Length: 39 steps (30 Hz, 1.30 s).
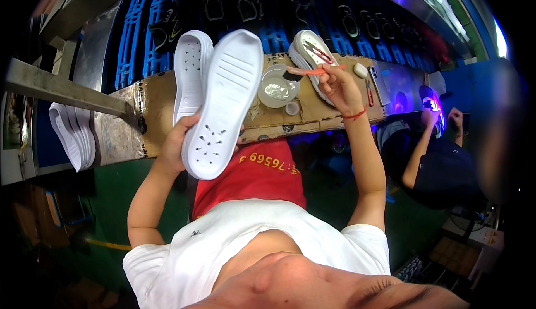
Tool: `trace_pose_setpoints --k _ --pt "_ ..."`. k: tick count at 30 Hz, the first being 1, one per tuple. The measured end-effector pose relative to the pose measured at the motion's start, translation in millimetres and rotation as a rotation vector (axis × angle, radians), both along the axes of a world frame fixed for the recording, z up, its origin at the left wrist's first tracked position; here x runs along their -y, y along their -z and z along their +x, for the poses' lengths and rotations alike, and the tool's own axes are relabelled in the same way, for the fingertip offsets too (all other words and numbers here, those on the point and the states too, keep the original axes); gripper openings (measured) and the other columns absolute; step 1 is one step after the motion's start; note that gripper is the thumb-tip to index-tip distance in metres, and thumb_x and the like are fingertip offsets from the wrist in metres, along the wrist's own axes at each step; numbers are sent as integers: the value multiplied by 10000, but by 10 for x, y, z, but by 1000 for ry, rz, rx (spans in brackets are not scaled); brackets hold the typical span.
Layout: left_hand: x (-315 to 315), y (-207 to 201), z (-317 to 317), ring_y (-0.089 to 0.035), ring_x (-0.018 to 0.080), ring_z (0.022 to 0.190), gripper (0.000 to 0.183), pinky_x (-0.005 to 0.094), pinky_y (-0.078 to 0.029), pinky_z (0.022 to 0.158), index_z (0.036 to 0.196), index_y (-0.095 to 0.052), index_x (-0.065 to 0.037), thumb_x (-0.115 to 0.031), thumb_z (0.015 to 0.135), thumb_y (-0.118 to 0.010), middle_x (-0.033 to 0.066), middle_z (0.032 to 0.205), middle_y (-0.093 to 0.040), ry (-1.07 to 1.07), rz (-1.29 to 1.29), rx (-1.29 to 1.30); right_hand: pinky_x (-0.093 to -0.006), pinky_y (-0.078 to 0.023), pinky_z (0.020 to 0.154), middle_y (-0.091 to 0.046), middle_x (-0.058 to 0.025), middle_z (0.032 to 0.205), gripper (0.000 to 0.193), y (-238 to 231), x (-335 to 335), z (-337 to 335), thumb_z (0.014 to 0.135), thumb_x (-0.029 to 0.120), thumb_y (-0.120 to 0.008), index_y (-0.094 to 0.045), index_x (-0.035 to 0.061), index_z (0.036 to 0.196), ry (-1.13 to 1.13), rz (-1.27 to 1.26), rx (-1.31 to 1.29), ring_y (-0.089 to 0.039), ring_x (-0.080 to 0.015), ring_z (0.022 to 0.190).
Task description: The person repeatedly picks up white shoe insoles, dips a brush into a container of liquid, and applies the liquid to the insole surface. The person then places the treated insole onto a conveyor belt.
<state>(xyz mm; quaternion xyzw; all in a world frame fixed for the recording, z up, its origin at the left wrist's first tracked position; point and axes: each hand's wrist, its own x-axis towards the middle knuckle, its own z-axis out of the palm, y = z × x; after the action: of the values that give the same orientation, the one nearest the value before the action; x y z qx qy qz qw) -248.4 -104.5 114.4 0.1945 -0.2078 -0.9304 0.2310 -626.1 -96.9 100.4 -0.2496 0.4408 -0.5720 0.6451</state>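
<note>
My left hand (180,144) grips a white shoe sole (230,94) by its side near the heel, its inner face with ridges and a cluster of small holes turned up. Partly behind it, another white sole (190,66) rests on the cardboard. In my right hand (341,88) is a brush (306,73) with an orange-red handle, pinched between the fingers. Its dark bristles point left, close over the rim of a translucent bowl (277,92) of clear liquid. Beyond this hand lies an off-white sole (301,44) with a red-handled tool (319,52) on it.
Cardboard (153,105) covers the bench. A small white cap (292,108), a white oval case (360,70), a red cutter (369,93) and a phone (382,88) lie on it. Stacked soles (72,133) stand at left. Dark shoe parts fill blue racks (137,35) behind. A co-worker (441,169) handles a shoe at right.
</note>
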Motion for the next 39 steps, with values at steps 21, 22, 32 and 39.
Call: trace_pose_setpoints --k 21,22,32,39 --pt "-27 79 -17 -615 417 1055 622 482 -533 884 1417 -321 76 -316 934 -325 322 1340 -460 230 145 -122 -295 -449 764 -724 -36 854 157 -1101 729 529 866 200 -676 -747 98 962 -544 -968 -1280 -617 -166 774" --pt "-29 61 -24 -623 419 1014 651 477 -538 853 1427 -307 69 -333 916 -333 327 1331 -464 214 139 -64 -299 -453 765 -723 -41 866 157 -1101 757 468 868 198 -674 -746 96 963 -541 -951 -1302 -617 -170 784" --pt "-72 129 -69 -645 416 937 689 452 -545 822 1443 -292 49 -368 899 -360 338 1311 -477 162 50 51 -309 -436 763 -673 -37 772 126 -1127 546 235 838 114 -686 -731 109 956 -421 -1085 -1550 -576 -190 719" --pt "-107 135 -124 -652 410 927 680 454 -546 825 1447 -288 41 -362 904 -361 341 1318 -469 113 18 35 -312 -424 770 -669 -41 773 129 -985 283 263 835 107 -689 -711 111 962 -253 -1060 -1586 -590 -178 677"
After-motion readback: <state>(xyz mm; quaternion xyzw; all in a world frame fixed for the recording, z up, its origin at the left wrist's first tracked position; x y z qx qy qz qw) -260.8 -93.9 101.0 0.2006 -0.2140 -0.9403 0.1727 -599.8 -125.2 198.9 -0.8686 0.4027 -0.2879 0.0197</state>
